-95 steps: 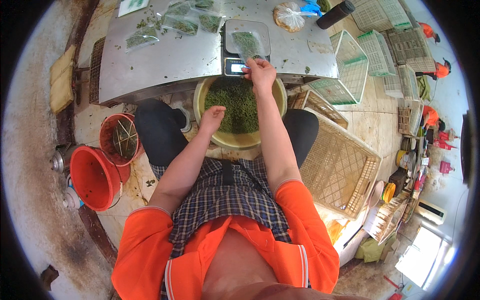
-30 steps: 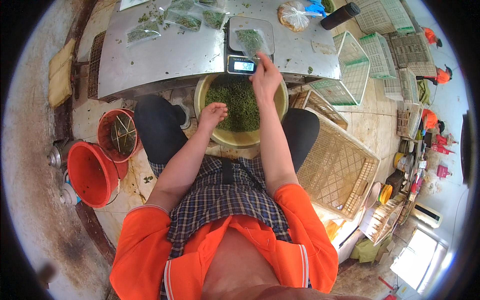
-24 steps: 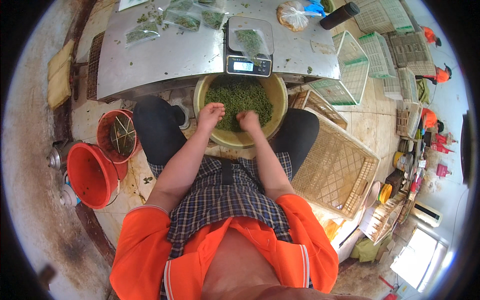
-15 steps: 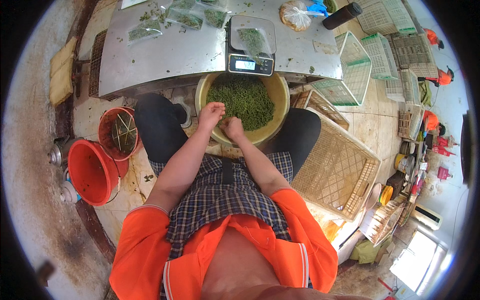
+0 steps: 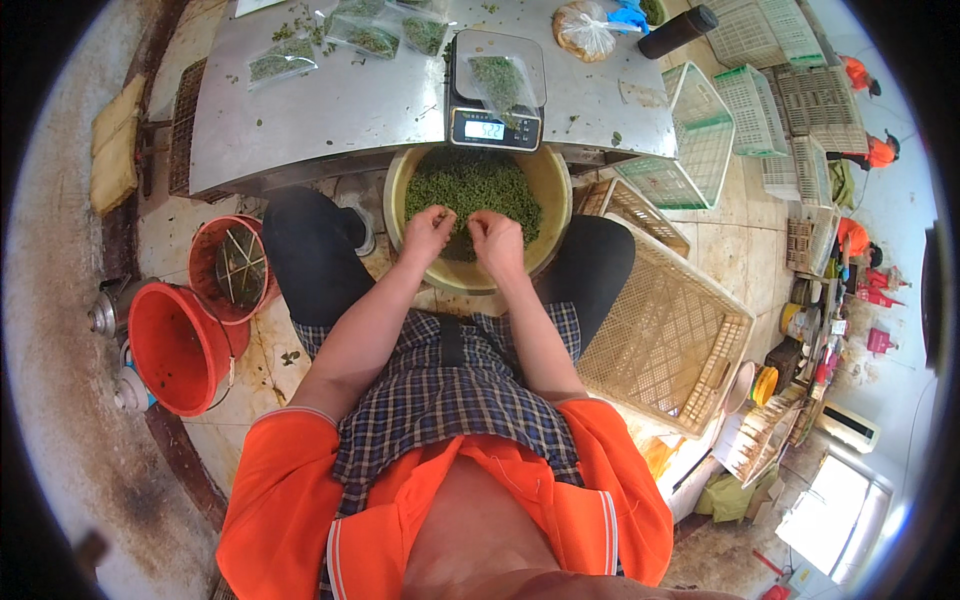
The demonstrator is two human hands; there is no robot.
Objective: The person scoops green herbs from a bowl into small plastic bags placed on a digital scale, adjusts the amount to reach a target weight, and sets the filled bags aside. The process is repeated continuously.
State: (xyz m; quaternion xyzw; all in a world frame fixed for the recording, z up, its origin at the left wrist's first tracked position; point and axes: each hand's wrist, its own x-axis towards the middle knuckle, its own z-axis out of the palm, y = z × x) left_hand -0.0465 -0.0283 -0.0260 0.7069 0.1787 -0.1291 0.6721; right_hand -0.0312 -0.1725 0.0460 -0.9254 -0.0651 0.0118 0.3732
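A yellowish round basin [image 5: 561, 212] stands between my knees, partly filled with small green berries [image 5: 475, 188] that look like green peppercorns. Over its near half, my left hand [image 5: 430, 232] and my right hand [image 5: 497, 240] face each other, slightly apart. Both have thumb and fingers pinched; anything between the fingertips is too small to make out. Just beyond the basin, a digital scale [image 5: 497, 130] rests at the table's front edge. A clear plastic bag [image 5: 502, 82] with green contents lies on its plate.
On the metal table [image 5: 380, 105] lie several filled clear bags [image 5: 362, 38], a tied bag of brown contents [image 5: 585, 32] and a dark bottle [image 5: 678, 32]. Two red buckets [image 5: 172, 350] stand left. Plastic crates [image 5: 665, 330] are at right. People in orange [image 5: 853, 236] are far right.
My right hand has risen off the basin's near part, moving farther in and to the right. My left hand has shifted slightly right. The scale's display reads differently. The whole view has shifted slightly.
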